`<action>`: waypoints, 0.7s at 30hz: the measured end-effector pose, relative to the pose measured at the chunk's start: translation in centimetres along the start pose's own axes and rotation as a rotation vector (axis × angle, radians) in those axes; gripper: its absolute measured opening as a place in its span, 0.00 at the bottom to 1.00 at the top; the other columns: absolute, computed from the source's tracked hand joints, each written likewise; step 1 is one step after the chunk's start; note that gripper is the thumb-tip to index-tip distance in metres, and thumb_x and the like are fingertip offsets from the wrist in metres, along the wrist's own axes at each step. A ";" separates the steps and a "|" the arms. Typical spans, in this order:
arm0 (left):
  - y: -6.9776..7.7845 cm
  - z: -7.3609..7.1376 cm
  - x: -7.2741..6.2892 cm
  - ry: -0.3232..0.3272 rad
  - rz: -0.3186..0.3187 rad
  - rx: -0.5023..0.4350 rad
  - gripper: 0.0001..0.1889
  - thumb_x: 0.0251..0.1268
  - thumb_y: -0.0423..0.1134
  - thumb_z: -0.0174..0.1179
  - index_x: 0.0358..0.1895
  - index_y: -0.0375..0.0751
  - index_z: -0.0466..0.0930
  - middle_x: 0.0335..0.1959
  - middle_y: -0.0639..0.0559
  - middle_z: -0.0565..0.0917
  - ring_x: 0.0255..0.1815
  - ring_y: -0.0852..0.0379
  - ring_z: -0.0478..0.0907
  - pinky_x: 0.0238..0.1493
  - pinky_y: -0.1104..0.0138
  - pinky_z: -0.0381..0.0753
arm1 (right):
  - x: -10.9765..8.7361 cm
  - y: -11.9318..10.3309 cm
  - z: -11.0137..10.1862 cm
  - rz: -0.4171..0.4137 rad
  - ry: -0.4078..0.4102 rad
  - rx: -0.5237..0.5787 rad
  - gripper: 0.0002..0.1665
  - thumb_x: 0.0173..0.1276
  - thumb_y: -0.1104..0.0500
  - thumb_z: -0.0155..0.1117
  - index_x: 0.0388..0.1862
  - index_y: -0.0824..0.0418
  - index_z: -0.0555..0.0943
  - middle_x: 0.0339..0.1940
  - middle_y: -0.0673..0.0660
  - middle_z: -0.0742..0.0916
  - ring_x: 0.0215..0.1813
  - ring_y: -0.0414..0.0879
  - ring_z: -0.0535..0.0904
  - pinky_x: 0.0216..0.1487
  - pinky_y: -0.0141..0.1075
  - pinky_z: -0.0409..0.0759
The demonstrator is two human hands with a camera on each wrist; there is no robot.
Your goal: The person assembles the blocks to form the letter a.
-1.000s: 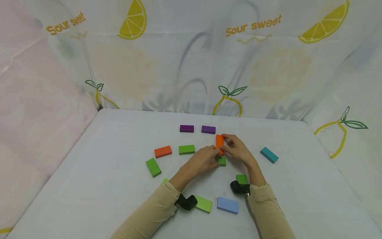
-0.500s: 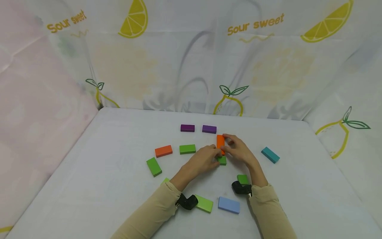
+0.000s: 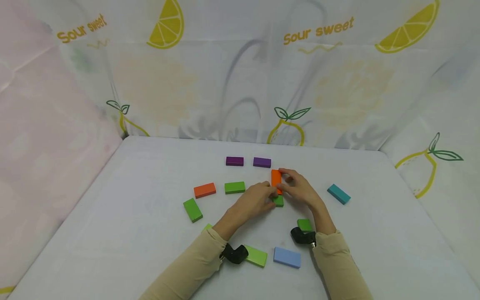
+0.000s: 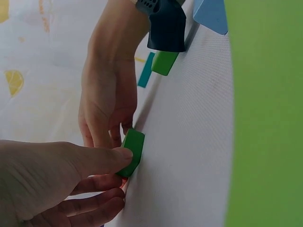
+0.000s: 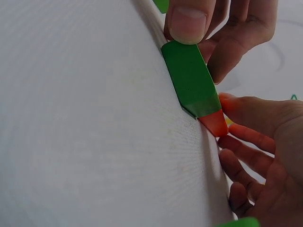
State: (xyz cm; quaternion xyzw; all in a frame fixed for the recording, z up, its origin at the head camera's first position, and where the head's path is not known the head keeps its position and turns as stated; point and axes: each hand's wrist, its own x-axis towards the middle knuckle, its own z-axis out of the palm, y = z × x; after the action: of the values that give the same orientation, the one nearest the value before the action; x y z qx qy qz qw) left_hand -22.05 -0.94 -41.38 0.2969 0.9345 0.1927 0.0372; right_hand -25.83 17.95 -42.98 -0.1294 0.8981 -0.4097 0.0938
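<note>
In the head view, an orange block (image 3: 276, 178) points away from me with its near end against a dark green block (image 3: 278, 201). My left hand (image 3: 253, 200) pinches the green block; in the left wrist view its thumb (image 4: 113, 160) lies on the block's face, the other fingers behind. My right hand (image 3: 300, 188) holds the orange block from the right, thumb near the close end and index finger at the far end. Only a short orange end (image 5: 217, 124) shows in the right wrist view, beside the green block (image 5: 191, 78).
Two purple blocks (image 3: 234, 161) lie behind the hands. To the left are a red-orange block (image 3: 204, 190) and green blocks (image 3: 193, 210). A teal block (image 3: 339, 194) is at the right. Nearer lie a light green block (image 3: 256, 256), a blue block (image 3: 286, 257) and another green block (image 3: 304, 225).
</note>
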 end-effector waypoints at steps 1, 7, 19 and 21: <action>0.0 0.0 0.0 0.000 0.001 0.001 0.13 0.58 0.41 0.66 0.47 0.45 0.83 0.43 0.53 0.80 0.36 0.60 0.74 0.42 0.71 0.75 | 0.0 0.0 0.0 0.000 0.000 0.003 0.33 0.68 0.54 0.60 0.69 0.59 0.65 0.67 0.63 0.72 0.60 0.59 0.69 0.61 0.54 0.68; 0.0 -0.1 0.0 0.008 0.007 0.004 0.13 0.58 0.41 0.66 0.47 0.45 0.83 0.43 0.53 0.80 0.36 0.60 0.74 0.42 0.70 0.76 | 0.0 0.1 0.0 -0.030 0.001 -0.008 0.32 0.68 0.55 0.60 0.69 0.60 0.65 0.66 0.64 0.72 0.60 0.60 0.70 0.60 0.54 0.69; 0.1 0.0 0.0 0.002 -0.011 0.012 0.14 0.58 0.42 0.66 0.48 0.46 0.83 0.43 0.53 0.81 0.39 0.59 0.77 0.44 0.70 0.77 | 0.0 -0.1 -0.1 -0.054 0.007 -0.013 0.32 0.67 0.56 0.61 0.68 0.61 0.66 0.65 0.64 0.73 0.58 0.59 0.70 0.59 0.53 0.69; 0.1 0.1 0.0 -0.001 -0.014 0.009 0.14 0.58 0.42 0.66 0.48 0.46 0.83 0.43 0.53 0.81 0.39 0.59 0.77 0.44 0.70 0.77 | 0.0 0.0 0.0 -0.043 0.004 -0.011 0.32 0.67 0.56 0.61 0.69 0.61 0.66 0.65 0.64 0.73 0.58 0.59 0.70 0.59 0.53 0.69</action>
State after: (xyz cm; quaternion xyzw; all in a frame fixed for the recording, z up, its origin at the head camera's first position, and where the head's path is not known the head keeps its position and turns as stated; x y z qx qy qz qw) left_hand -22.00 -0.84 -41.45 0.2906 0.9374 0.1882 0.0375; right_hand -25.79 17.99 -42.97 -0.1485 0.8975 -0.4069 0.0824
